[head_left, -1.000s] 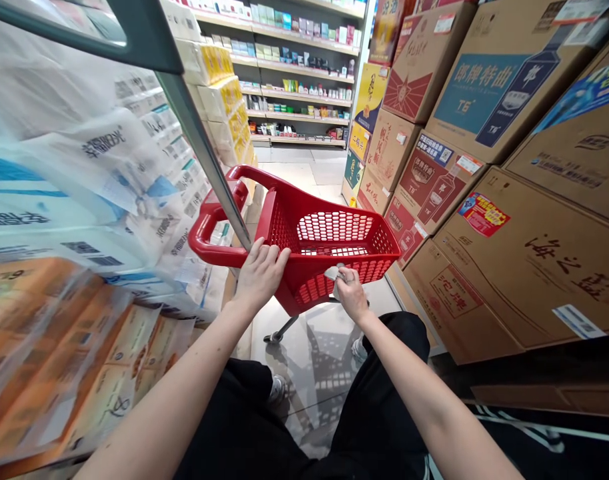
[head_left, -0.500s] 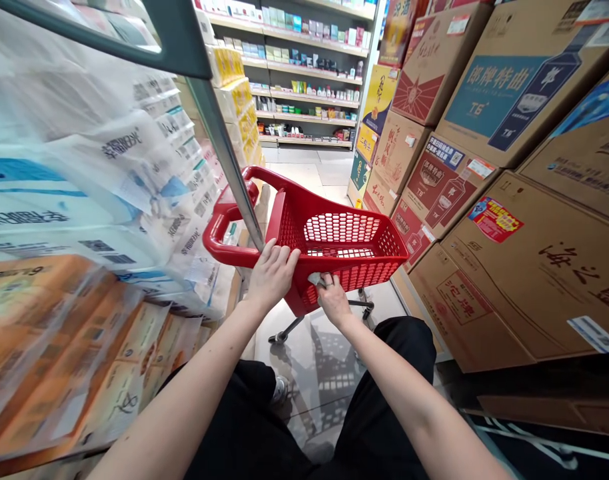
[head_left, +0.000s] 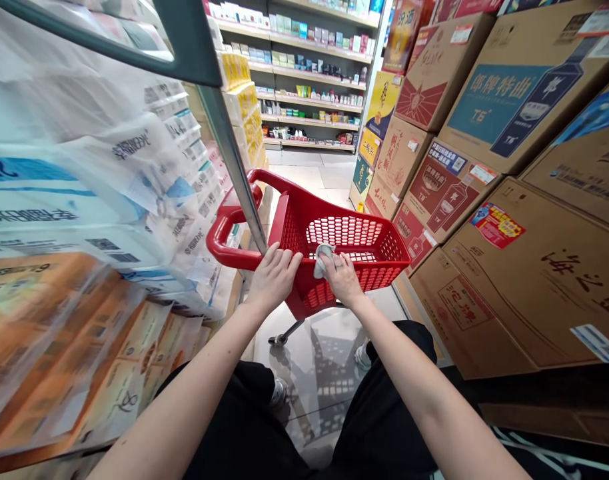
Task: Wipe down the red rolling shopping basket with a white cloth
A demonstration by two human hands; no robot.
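Note:
In front of me stands a red plastic shopping cart basket (head_left: pixel 318 293) with perforated sides, on a wheeled frame. My left hand (head_left: pixel 275 277) grips the basket's near rim beside the metal pole (head_left: pixel 234 160), fingers curled over the edge. In my right hand (head_left: pixel 342 275) is a pale grey cloth (head_left: pixel 322 260), pressed at the near rim a little to the right of my left hand. Part of the cloth is hidden under the fingers. The inside of the basket shows only its slotted floor and walls.
Stacked cardboard cartons (head_left: pixel 489 280) line the right side. On the left rise piles of wrapped paper packs (head_left: pixel 84 193) and orange packs (head_left: pixel 44 320). A dark plastic handle (head_left: pixel 189 40) tops the pole. Stocked shelves (head_left: pixel 309 73) stand beyond a tiled floor (head_left: pixel 309 373).
My right hand has moved up with the cloth, from the basket's outer side wall to its rim. The left hand stays on the rim. The view has shifted slightly.

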